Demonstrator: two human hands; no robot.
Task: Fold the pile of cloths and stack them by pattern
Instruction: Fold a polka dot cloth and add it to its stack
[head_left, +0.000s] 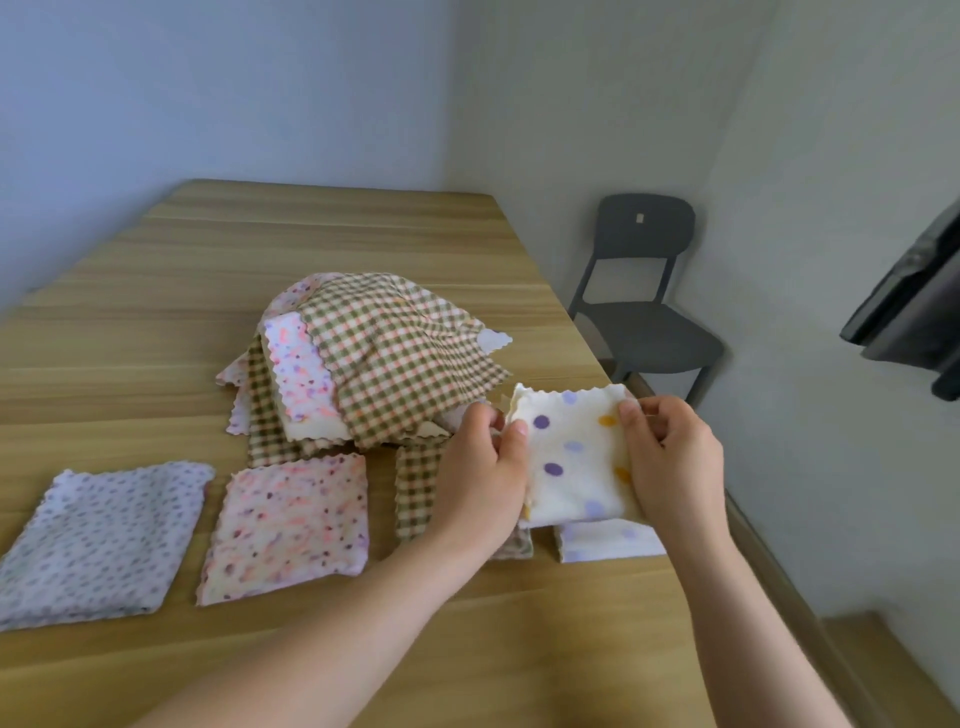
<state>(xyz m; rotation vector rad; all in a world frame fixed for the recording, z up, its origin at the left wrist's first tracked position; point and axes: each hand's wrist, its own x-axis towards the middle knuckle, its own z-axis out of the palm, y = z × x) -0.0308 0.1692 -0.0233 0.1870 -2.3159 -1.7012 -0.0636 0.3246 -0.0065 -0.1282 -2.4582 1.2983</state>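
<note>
On the left a folded purple-speckled cloth (104, 540) lies flat, with a folded pink-speckled cloth (291, 525) just beside it and a checked cloth (415, 488) next along. Behind them the pile (384, 358) sits heaped, so I'd judge most of the folding is left. The left hand (483, 478) and right hand (675, 462) each pinch a side of the folded polka-dot cloth (571, 457), above another dotted cloth (608, 543) near the right edge of the table (260, 249). Room is tight there, but bare wood shows beyond the pile.
</note>
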